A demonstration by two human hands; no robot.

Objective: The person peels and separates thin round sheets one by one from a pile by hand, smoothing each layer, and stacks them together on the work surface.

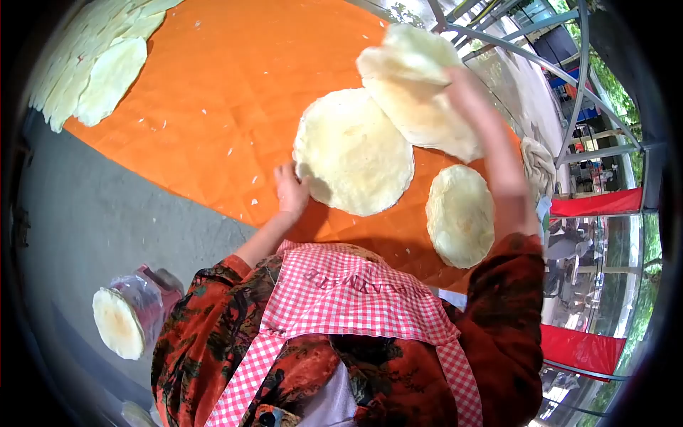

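A large round flatbread point(353, 151) lies on the orange cloth point(235, 92). My left hand point(292, 191) is at its left edge, fingers apart, resting by the rim. My right hand point(464, 89), blurred by motion, grips the right edge of a pale flatbread point(421, 53) at the upper right; its fingertips are hard to make out. Beneath that piece, another flatbread point(434, 114) overlaps the large round one. A smaller oval flatbread point(461, 215) lies by my right forearm.
Many overlapping flatbreads point(110, 78) cover the cloth's far left corner. On the grey floor at lower left, a flatbread point(117, 324) sits against a plastic-wrapped pink object point(153, 299). A crumpled pale cloth point(538, 167) and metal frame bars point(585, 78) are at right.
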